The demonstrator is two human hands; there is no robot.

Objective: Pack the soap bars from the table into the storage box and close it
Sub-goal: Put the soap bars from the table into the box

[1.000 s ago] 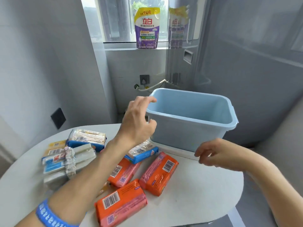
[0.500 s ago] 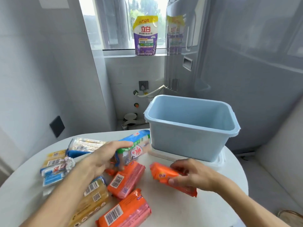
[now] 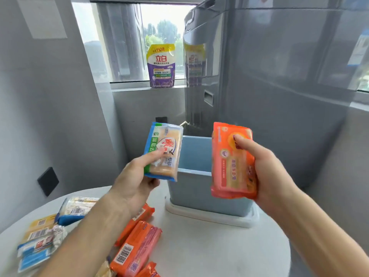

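Above the blue storage box (image 3: 191,188), left hand (image 3: 137,176) grip clamped on blue-wrapped soap bar (image 3: 164,150), right hand (image 3: 267,170) on orange soap bar (image 3: 227,166)

Both hands raised soap bars above box.

Left hand (image 3: 137,180), blue soap bar (image 3: 163,150); right hand (image 3: 267,168), orange soap bar (image 3: 229,162); box (image 3: 191,188).

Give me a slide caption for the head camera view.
Left hand and right hand lift a blue-wrapped soap bar and an orange one before the open blue storage box.
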